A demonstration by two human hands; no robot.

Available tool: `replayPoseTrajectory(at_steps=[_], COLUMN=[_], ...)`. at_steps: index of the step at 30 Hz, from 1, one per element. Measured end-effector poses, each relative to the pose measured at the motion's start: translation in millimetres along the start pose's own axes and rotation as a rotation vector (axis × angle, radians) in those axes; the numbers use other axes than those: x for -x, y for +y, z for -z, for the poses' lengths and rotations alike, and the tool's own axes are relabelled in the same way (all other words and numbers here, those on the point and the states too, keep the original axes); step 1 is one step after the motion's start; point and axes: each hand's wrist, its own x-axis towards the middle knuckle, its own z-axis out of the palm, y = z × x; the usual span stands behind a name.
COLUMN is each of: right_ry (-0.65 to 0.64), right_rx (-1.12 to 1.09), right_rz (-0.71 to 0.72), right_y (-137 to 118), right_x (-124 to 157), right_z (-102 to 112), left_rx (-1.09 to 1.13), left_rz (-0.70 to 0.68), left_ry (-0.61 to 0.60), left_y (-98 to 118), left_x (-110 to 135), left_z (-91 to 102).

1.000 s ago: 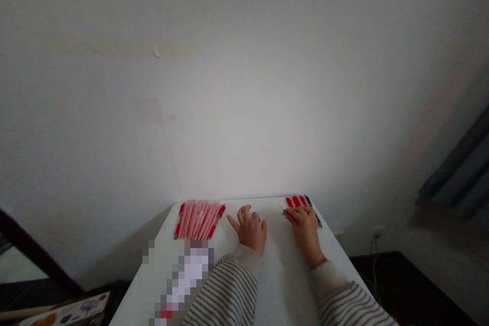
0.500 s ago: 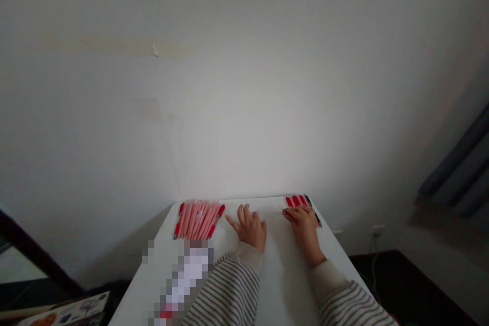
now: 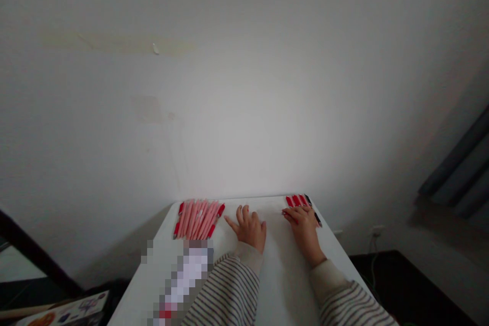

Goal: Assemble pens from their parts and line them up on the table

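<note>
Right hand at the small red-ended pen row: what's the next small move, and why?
I'd probably raise the right hand slightly off the small red-ended pen row: it covers the near part, so the alignment can't be fully checked. The left hand is spread, apart from the larger pink pen pile, so it likely needn't move.

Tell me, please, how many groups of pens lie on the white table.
2. One group lies left of the left hand; the other group is partly covered by the right hand, which may hide some of it.
</note>
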Motion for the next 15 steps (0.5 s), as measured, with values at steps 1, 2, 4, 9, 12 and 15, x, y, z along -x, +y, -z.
replayPoseTrajectory(at_steps=[1,2,4,9,12,15], right_ry=[-0.003,-0.006,-0.011,-0.017,-0.030,-0.046], right_rx=[-0.006,-0.012,-0.023,-0.032,-0.026,-0.031], right_rz=[0.001,0.001,-0.003,-0.005,0.016,0.027], right_y=[0.2,0.4,0.6,0.0,-1.5,-3.3], right_x=[0.1,0.1,0.1,-0.4,-0.6,-0.8], right_z=[-0.2,-0.4,-0.6,-0.7,-0.7,-0.3], left_rx=[0.003,0.006,0.014,0.017,0.015,0.027], left_rz=[0.001,0.002,0.001,0.009,0.020,0.015], left_ry=[0.000,0.000,0.002,0.013,0.011,0.007], left_y=[-0.2,-0.4,-0.7,0.0,0.2,-0.3], left_x=[0.1,0.2,0.4,0.6,0.3,0.0], left_z=[0.3,0.4,0.7,0.6,0.0,-0.6])
